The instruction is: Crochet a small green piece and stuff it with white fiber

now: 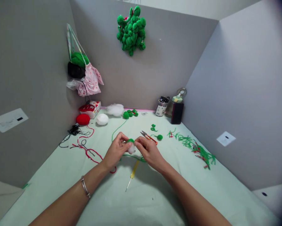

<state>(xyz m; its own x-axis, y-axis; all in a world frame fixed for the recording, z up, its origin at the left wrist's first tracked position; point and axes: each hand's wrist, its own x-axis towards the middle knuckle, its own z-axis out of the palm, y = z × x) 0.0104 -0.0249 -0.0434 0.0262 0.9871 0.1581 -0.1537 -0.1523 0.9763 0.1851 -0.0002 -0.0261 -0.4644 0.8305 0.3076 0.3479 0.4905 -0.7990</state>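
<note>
My left hand is closed on a small green crocheted piece, held above the middle of the table. White fibre stuffing bulges from its lower side. The fingertips of my right hand pinch at the stuffing and the piece's right edge. Green yarn trails beneath both hands. Below them lies a crochet hook with a yellow handle, its metal tip toward me. Just beyond my right hand are orange-handled thread snips and a small green crocheted ball.
Red yarn ball, white yarn ball and a heap of stuffing sit at the back left. Loose red yarn lies left. Green yarn scraps spread at right. A pen cup and black box stand against the back panel.
</note>
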